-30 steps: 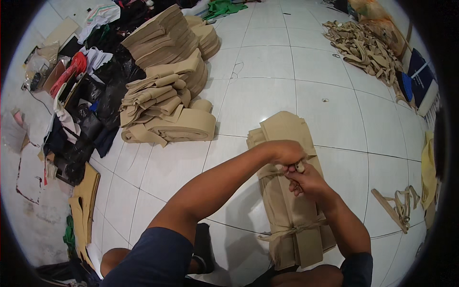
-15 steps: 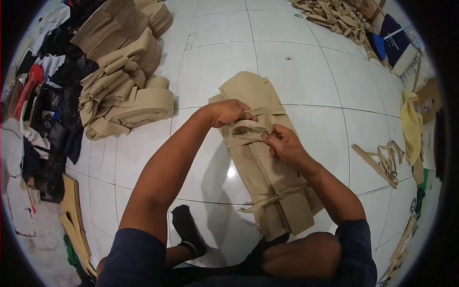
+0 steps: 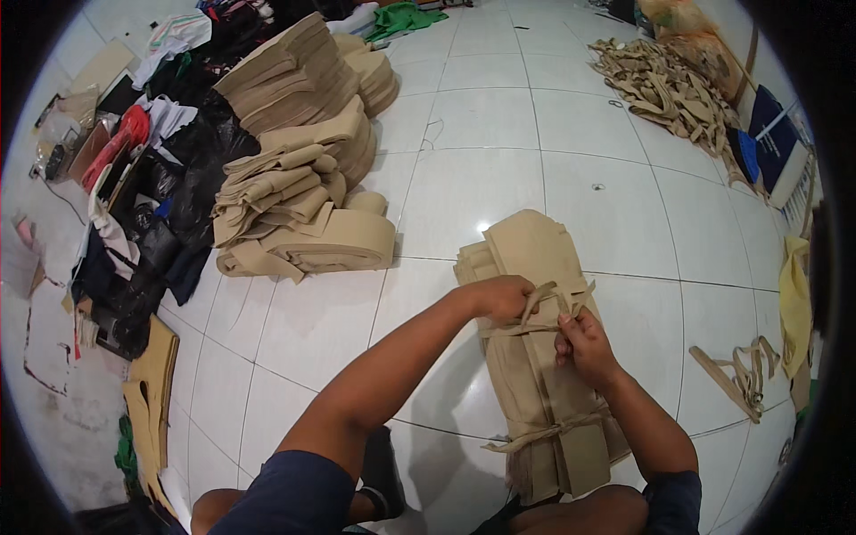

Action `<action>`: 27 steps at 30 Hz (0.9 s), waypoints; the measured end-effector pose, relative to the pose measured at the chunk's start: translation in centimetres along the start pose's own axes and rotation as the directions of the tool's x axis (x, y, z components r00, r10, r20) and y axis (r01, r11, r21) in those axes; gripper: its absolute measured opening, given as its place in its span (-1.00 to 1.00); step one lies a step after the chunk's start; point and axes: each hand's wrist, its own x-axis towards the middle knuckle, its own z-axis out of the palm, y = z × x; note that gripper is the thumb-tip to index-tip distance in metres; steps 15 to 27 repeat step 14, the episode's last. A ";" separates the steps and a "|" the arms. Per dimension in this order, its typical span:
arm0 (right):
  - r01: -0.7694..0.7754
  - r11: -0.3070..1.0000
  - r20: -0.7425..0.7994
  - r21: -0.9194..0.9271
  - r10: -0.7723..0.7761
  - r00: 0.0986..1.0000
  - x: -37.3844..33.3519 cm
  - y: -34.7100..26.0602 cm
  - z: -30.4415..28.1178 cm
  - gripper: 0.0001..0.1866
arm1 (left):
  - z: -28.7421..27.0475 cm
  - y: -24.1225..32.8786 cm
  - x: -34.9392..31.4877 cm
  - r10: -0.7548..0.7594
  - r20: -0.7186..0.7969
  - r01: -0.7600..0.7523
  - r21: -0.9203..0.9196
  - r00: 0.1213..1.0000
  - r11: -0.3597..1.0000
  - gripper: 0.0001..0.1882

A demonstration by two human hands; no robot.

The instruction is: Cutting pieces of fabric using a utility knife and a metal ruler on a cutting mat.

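Observation:
A long bundle of beige fabric pieces lies on the tiled floor in front of me. Around its upper part runs a beige fabric strip, its loose ends sticking up between my hands. My left hand is closed on this strip at the bundle's left side. From the right, my right hand pinches another part of the strip between thumb and fingers. A second beige strip is knotted around the bundle's lower part, nearer to me. The left fingertips are partly hidden.
Stacks and rolls of beige fabric stand on the floor to the left, beside black plastic bags. A heap of beige strips lies far right. A few loose strips lie on the right, near a yellow cloth.
My view has shifted, so the bundle appears lower and further right. Between my hands, the strip's looped stretch has given way to upright loose ends. Both hands remain at the upper strip.

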 end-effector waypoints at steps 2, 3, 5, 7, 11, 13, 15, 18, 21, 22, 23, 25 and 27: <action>0.035 0.995 0.027 -0.094 -0.033 0.999 0.3 -0.3 0.3 -0.78 | 0.2 -0.7 0.0 0.019 -0.023 -0.020 -0.016 1.000 1.000 -0.66; 0.069 0.977 0.047 -0.204 -0.060 0.997 0.4 -0.7 0.3 -0.78 | 0.4 -0.8 -0.1 0.018 -0.032 -0.019 -0.046 0.999 0.999 -0.65; 0.107 0.946 0.070 -0.307 -0.089 0.994 0.9 -1.6 0.2 -0.77 | 1.1 -1.5 -0.3 0.016 -0.040 -0.019 -0.071 0.999 0.997 -0.65; 0.091 0.826 -0.054 -0.556 -0.145 0.988 1.8 -2.7 0.2 -0.77 | 2.4 -2.9 -0.8 0.063 -0.185 -0.084 -0.107 0.981 0.991 -0.64; 0.412 0.460 0.180 -0.787 -0.467 0.866 5.0 -3.5 -0.8 -0.67 | 3.0 0.6 -2.5 0.097 -0.294 -0.007 0.293 0.951 0.956 -0.61; 0.402 0.319 0.219 -0.858 -0.481 0.849 6.6 -3.8 -0.2 -0.68 | 3.8 0.8 -2.3 0.048 -0.378 0.079 0.313 0.924 0.947 -0.58; 0.389 0.160 0.269 -0.907 -0.489 0.830 8.0 -3.7 0.1 -0.68 | 4.2 0.9 -1.8 0.006 -0.472 0.167 0.323 0.882 0.932 -0.54; 0.389 0.160 0.269 -0.907 -0.489 0.830 8.0 -3.7 0.1 -0.68 | 4.2 0.9 -1.8 0.006 -0.472 0.167 0.323 0.882 0.932 -0.54; 0.389 0.160 0.269 -0.907 -0.489 0.830 8.0 -3.7 0.1 -0.68 | 4.2 0.9 -1.8 0.006 -0.472 0.167 0.323 0.882 0.932 -0.54; 0.389 0.160 0.269 -0.907 -0.489 0.830 8.0 -3.7 0.1 -0.68 | 4.2 0.9 -1.8 0.006 -0.472 0.167 0.323 0.882 0.932 -0.54; 0.389 0.160 0.269 -0.907 -0.489 0.830 8.0 -3.7 0.1 -0.68 | 4.2 0.9 -1.8 0.006 -0.472 0.167 0.323 0.882 0.932 -0.54; 0.389 0.160 0.269 -0.907 -0.489 0.830 8.0 -3.7 0.1 -0.68 | 4.2 0.9 -1.8 0.006 -0.472 0.167 0.323 0.882 0.932 -0.54; 0.389 0.160 0.269 -0.907 -0.489 0.830 8.0 -3.7 0.1 -0.68 | 4.2 0.9 -1.8 0.006 -0.472 0.167 0.323 0.882 0.932 -0.54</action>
